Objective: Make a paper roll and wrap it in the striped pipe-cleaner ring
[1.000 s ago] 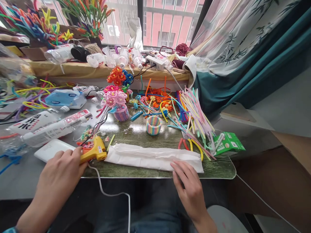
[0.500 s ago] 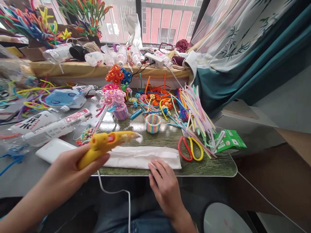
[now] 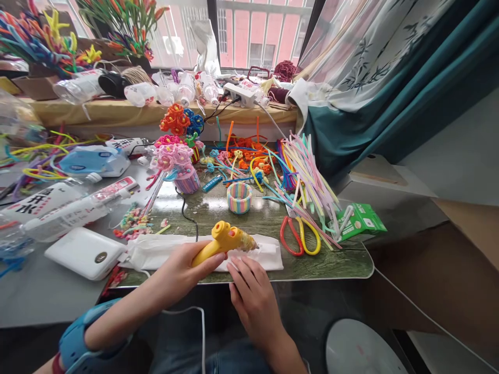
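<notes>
My left hand point(image 3: 183, 265) is closed around the handle of a yellow hot glue gun point(image 3: 224, 241), whose nozzle points right. The gun is over a folded white sheet, maybe tissue or cloth point(image 3: 156, 248), laid along the front edge of the table. My right hand point(image 3: 253, 293) rests its outstretched fingers on the sheet just below the nozzle; nothing shows in it. Behind the gun stands a small striped pastel ring-shaped cup point(image 3: 239, 198). Scissors with red and yellow handles point(image 3: 300, 236) lie to the right of the sheet.
Pipe cleaners point(image 3: 307, 176) are heaped at the right beside a green packet point(image 3: 362, 221). A pot of fuzzy flowers point(image 3: 175, 161) stands behind. At left are a white power bank point(image 3: 86, 253) and plastic bottles point(image 3: 78, 208). A power strip point(image 3: 239, 93) sits on the sill.
My left hand has brought the glue gun rightward and lower, so its nozzle is now just above my right hand's fingers. The right hand stays on the white sheet. The view has shifted slightly.
</notes>
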`<state>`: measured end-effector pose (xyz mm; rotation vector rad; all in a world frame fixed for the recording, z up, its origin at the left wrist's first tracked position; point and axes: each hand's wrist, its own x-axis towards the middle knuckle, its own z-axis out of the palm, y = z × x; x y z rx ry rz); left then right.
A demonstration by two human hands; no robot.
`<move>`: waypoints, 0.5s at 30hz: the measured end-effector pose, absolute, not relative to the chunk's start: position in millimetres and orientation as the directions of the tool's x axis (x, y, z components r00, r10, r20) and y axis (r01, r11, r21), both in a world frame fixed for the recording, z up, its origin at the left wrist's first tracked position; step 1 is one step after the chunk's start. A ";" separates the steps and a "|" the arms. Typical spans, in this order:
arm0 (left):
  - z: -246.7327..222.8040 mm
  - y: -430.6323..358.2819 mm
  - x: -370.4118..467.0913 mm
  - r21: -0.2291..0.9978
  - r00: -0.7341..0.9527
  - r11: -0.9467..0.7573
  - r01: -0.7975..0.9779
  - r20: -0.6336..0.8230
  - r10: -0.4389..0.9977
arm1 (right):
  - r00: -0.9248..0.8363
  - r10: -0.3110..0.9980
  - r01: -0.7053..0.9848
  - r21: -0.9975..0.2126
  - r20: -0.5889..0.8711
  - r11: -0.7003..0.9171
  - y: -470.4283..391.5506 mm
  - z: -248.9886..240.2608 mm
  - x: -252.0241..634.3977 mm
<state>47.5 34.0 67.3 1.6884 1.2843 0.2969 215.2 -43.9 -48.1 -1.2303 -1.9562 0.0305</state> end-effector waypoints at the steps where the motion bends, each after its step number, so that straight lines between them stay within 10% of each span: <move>1: 66.7 33.7 47.0 0.787 0.414 0.020 0.616 -0.345 0.843 | -0.167 0.761 0.728 -0.442 0.627 0.524 -45.2 -47.9 215.9; 7: 71.4 30.5 37.1 0.794 0.411 0.100 0.600 -0.414 0.812 | 0.332 0.707 0.704 -0.663 0.624 0.254 -40.6 -36.4 235.6; 15: 84.7 23.8 35.8 0.830 0.341 0.232 0.508 -0.440 0.831 | 0.243 0.828 0.574 -0.763 0.506 0.298 -15.3 -22.0 254.5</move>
